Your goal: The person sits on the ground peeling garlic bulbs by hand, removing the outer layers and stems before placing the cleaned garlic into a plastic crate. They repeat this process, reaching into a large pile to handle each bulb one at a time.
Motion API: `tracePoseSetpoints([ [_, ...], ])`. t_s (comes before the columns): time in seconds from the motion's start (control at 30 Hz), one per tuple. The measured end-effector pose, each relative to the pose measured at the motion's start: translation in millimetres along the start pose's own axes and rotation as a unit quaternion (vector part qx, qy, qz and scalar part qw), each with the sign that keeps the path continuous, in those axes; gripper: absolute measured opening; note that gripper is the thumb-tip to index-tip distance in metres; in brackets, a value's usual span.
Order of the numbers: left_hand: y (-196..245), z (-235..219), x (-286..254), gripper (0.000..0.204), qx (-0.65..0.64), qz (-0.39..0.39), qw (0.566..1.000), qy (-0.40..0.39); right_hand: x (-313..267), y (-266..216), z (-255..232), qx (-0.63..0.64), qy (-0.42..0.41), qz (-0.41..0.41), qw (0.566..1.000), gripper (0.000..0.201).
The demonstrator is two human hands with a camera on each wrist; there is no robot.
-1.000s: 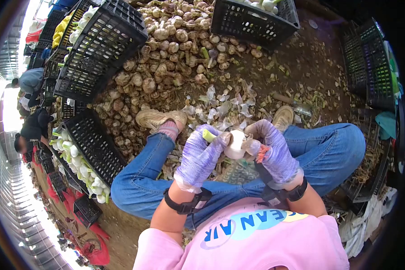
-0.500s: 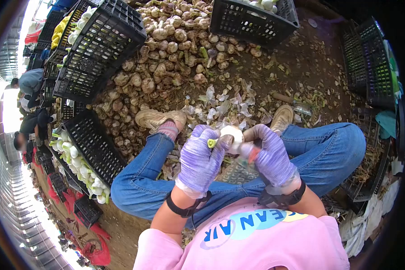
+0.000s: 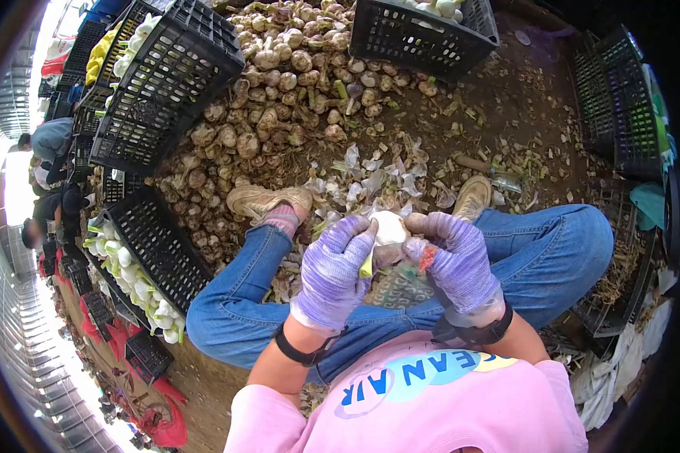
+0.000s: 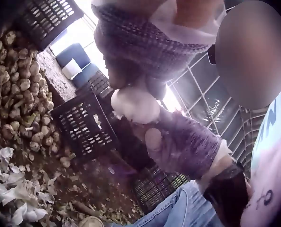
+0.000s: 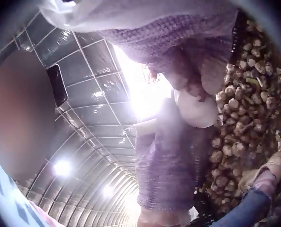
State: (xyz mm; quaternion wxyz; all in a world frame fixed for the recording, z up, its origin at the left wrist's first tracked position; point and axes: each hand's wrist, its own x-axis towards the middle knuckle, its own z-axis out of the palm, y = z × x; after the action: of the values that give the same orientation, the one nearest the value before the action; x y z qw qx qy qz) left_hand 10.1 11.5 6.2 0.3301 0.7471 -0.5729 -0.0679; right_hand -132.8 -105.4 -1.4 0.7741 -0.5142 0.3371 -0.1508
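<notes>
A white garlic bulb (image 3: 390, 226) with a short green stem (image 3: 366, 266) is held between both gloved hands, above the lap. My left hand (image 3: 334, 264), in a purple knit glove, grips the bulb at its left side, the stem showing under the fingers. My right hand (image 3: 461, 260) wears a matching glove with orange tape round the thumb. Its fingers and thumb pinch the bulb's right side, close to a brownish flap below the bulb. In the left wrist view the bulb (image 4: 135, 104) shows pale between the hands; the right wrist view shows its smooth white side (image 5: 197, 109).
Unpeeled garlic lies in a large heap (image 3: 272, 98) ahead. Papery peelings (image 3: 378, 177) litter the ground between the shoes. Black crates stand at left (image 3: 159, 234), upper left (image 3: 166, 83) and top (image 3: 423, 38); cleaned garlic (image 3: 132, 272) fills the left one. Other people (image 3: 51, 140) are at far left.
The bulb has turned in the hands, its green stem swinging from pointing up-left to pointing down. The right fingers have shifted along the bulb, and more of its white surface shows.
</notes>
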Motion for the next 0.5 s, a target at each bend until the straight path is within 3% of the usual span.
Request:
tracePoseSetpoints([
  [0.07,-2.0,6.8,-3.4,0.040,-0.025,-0.016,0.999,0.012,2.7,5.7,-0.3,-0.013,0.001,-0.001,1.000,0.019],
  [0.13,-7.2,16.3,-6.5,0.032,-0.212,-0.065,0.971,0.092,8.4,8.6,-0.2,0.039,0.033,0.069,0.996,0.015],
  [0.17,-7.7,16.0,-7.6,0.032,-0.212,-0.064,0.971,0.092,10.1,9.2,-1.5,0.039,0.033,0.068,0.996,0.015],
  [0.2,-7.5,14.1,-7.9,0.032,-0.384,-0.170,0.902,0.097,11.5,9.8,-4.0,0.201,0.014,0.058,0.978,0.013],
  [0.23,-7.9,12.3,-8.5,0.035,-0.538,-0.268,0.793,0.098,13.2,10.9,-6.6,0.357,-0.006,0.048,0.933,0.011],
  [0.27,-9.4,12.4,-9.3,0.035,-0.537,-0.270,0.793,0.100,14.0,12.7,-10.4,0.361,-0.004,0.009,0.932,0.012],
  [0.33,-13.1,13.9,-9.9,0.043,-0.602,-0.339,0.715,0.109,10.4,8.8,-13.4,0.263,0.009,-0.010,0.965,0.013],
  [0.37,-12.5,13.5,-7.7,0.045,-0.590,-0.345,0.721,0.116,9.9,7.8,-13.0,0.263,0.008,-0.010,0.965,0.013],
  [0.43,-14.1,14.7,-6.9,0.043,-0.582,-0.346,0.726,0.117,8.1,6.0,-12.6,0.018,-0.068,-0.140,0.988,0.017],
  [0.47,-14.7,15.3,-6.6,0.041,-0.574,-0.347,0.732,0.118,5.8,2.4,-9.6,0.018,-0.068,-0.140,0.988,0.017],
  [0.5,-14.5,13.7,-5.7,0.041,-0.574,-0.348,0.732,0.118,2.8,-3.1,-3.5,0.048,-0.062,-0.085,0.993,0.018],
])
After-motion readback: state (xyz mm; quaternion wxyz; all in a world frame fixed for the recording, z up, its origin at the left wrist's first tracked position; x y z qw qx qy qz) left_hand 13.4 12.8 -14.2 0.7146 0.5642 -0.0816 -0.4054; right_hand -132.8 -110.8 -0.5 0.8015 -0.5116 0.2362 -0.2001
